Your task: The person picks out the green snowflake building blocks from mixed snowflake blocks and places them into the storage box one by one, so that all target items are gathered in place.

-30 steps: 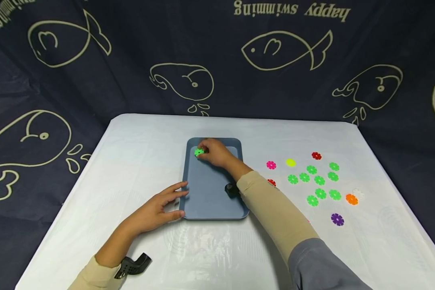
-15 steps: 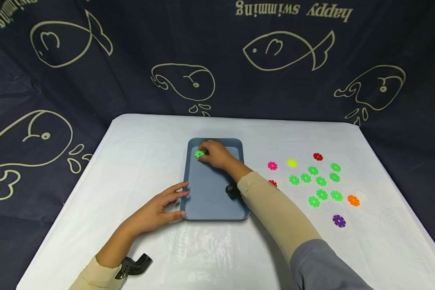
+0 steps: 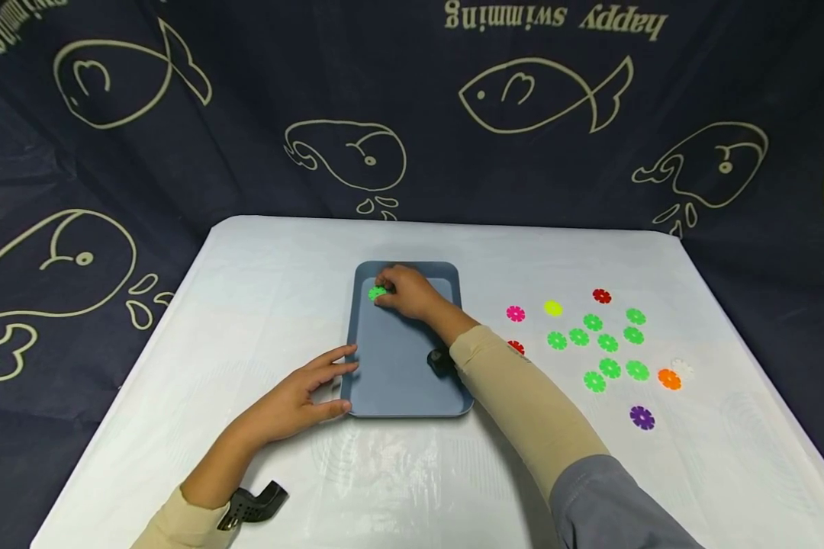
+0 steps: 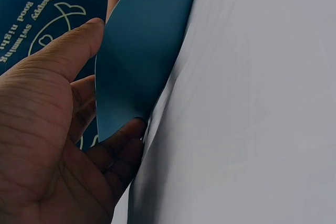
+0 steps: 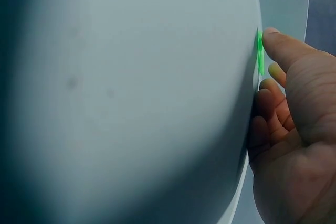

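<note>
A blue-grey tray [image 3: 401, 374] lies in the middle of the table. Over its far left part, my right hand [image 3: 408, 291] pinches a green snowflake disc [image 3: 377, 293] with thumb and fingertips. The right wrist view shows the green disc [image 5: 260, 53] edge-on, low at the tray floor; part of it is hidden by the hand. My left hand [image 3: 291, 400] touches the tray's near left side with spread fingers, the thumb by the near corner. In the left wrist view, the thumb and fingers of the left hand [image 4: 58, 124] are at the tray's wall [image 4: 136, 51].
Right of the tray, several green discs [image 3: 607, 343] lie scattered on the white table. Among them are pink [image 3: 516, 313], yellow [image 3: 552, 308], red [image 3: 601, 296], orange [image 3: 669, 379] and purple [image 3: 642, 418] ones. A dark fish-printed cloth [image 3: 247, 175] hangs behind.
The green disc has tilted flatter and sunk slightly toward the tray floor in my right hand's pinch. My left hand stays at the tray's side.
</note>
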`<state>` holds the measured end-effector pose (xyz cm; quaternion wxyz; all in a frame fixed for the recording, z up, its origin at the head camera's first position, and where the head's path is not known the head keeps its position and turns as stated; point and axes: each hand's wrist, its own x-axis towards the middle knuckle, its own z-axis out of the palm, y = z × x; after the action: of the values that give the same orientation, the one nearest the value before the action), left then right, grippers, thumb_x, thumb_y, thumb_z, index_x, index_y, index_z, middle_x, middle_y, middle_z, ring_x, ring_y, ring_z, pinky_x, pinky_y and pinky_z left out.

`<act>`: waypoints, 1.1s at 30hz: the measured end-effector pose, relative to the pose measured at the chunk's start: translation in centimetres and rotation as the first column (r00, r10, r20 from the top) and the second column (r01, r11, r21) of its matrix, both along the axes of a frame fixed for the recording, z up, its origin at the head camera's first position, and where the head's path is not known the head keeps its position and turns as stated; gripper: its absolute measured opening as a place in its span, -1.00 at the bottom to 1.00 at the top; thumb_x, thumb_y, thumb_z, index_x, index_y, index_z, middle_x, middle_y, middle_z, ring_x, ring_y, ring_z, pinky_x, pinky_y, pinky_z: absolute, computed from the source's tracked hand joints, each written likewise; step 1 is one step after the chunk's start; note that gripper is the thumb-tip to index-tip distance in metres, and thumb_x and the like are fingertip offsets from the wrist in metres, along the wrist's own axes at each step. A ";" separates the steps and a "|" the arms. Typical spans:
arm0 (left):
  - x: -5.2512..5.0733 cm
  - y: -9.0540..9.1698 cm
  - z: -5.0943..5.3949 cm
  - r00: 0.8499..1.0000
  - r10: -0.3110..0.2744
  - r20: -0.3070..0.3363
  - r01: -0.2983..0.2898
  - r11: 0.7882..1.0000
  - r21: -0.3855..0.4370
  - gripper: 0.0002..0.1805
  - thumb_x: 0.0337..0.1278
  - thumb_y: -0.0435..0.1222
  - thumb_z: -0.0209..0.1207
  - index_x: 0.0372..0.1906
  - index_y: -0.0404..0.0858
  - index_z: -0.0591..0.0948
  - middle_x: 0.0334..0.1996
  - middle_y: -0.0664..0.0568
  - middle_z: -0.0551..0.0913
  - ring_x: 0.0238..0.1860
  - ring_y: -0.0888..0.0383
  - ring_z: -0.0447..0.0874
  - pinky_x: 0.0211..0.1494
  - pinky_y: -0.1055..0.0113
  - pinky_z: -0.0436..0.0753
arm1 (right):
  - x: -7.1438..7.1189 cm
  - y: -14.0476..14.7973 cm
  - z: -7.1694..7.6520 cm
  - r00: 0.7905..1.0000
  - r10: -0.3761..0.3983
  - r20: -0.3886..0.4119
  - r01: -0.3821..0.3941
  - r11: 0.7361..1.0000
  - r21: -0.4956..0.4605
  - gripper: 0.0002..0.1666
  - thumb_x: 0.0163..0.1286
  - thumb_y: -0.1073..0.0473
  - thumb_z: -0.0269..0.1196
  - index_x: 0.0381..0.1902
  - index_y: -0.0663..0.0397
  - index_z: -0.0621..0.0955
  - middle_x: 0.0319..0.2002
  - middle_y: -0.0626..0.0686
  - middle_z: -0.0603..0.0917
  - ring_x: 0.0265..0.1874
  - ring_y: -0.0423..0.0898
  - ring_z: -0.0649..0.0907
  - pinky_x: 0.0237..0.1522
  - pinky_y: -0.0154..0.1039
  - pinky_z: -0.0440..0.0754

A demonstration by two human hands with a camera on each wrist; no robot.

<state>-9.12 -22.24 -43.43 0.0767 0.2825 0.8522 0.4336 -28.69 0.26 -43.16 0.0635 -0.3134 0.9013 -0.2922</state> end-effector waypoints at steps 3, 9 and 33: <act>0.0 0.0 -0.1 1.000 -0.004 0.003 0.004 1.000 0.004 -0.32 0.24 -0.07 0.32 0.40 -0.24 0.45 0.53 0.05 0.16 0.49 0.03 0.14 0.31 0.18 0.45 | 0.0 0.2 0.0 1.000 0.001 -0.003 -0.001 1.000 -0.007 -0.65 0.32 0.10 0.41 0.00 0.13 0.65 -0.17 0.07 0.59 -0.16 -0.06 0.55 -0.03 -0.17 0.52; -0.1 0.1 -0.1 1.000 -0.005 0.000 0.005 1.000 0.000 -0.31 0.24 -0.05 0.32 0.40 -0.23 0.45 0.53 0.06 0.16 0.49 0.03 0.13 0.31 0.20 0.45 | 0.0 0.4 0.0 1.000 -0.002 0.002 0.002 1.000 -0.030 -0.67 0.32 0.09 0.41 -0.03 0.11 0.66 -0.19 0.04 0.58 -0.18 -0.07 0.54 -0.03 -0.19 0.51; -0.1 0.0 -0.2 1.000 0.015 0.013 -0.015 1.000 0.010 -0.31 0.23 -0.06 0.33 0.40 -0.21 0.45 0.54 0.12 0.15 0.51 0.03 0.08 0.35 0.43 0.32 | 1.5 3.1 3.9 0.987 -0.056 0.148 0.108 0.924 -0.368 -0.55 0.40 -0.01 0.33 0.14 0.08 0.62 0.03 0.10 0.65 -0.06 -0.09 0.58 -0.11 -0.13 0.57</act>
<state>-9.21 -22.21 -43.65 0.0778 0.2737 0.8516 0.4401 -27.20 3.33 -39.27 0.0510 -0.2613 0.8348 -0.4819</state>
